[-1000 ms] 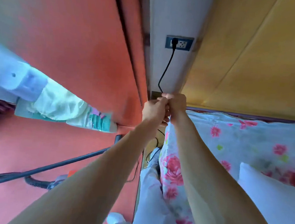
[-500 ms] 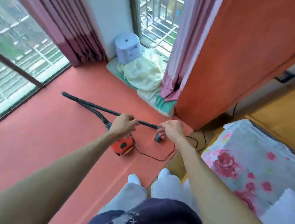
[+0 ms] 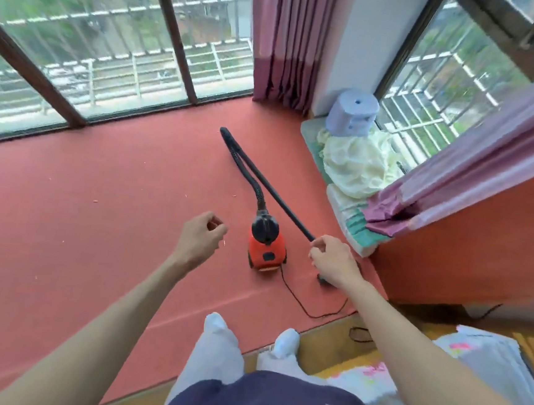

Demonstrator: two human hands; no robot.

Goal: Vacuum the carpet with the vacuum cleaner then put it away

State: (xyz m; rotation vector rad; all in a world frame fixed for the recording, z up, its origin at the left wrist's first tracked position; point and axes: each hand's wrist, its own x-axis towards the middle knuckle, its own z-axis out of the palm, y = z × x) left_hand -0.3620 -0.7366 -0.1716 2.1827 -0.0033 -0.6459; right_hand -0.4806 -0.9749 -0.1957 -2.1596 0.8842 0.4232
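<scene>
A person stands at the near edge of a red carpet [image 3: 80, 218] that runs to the windows, both bare arms reaching forward over it. At left, the left hand [image 3: 198, 241] hangs in the air with fingers loosely curled, holding nothing and touching nothing. Just right of it, toward the carpet's near right part, sits the vacuum cleaner [image 3: 266, 247], a small red canister with a black top; its ribbed hose [image 3: 245, 171] loops toward the far side and doubles back as a straight black wand [image 3: 279, 197], whose near end reaches the right hand [image 3: 333, 260]. That hand's fingers are bent close beside the wand's tip; whether they actually pinch it cannot be told. A thin black power cord [image 3: 302, 305] trails from the canister's back across the carpet's near edge onto the wooden floor. At far right, pale bedding [image 3: 356, 165] lies heaped below a pink curtain [image 3: 476, 156]. The canister looks light and compact; the wand appears rigid, the hose pliant, so the wand's near end seems the natural handhold.
</scene>
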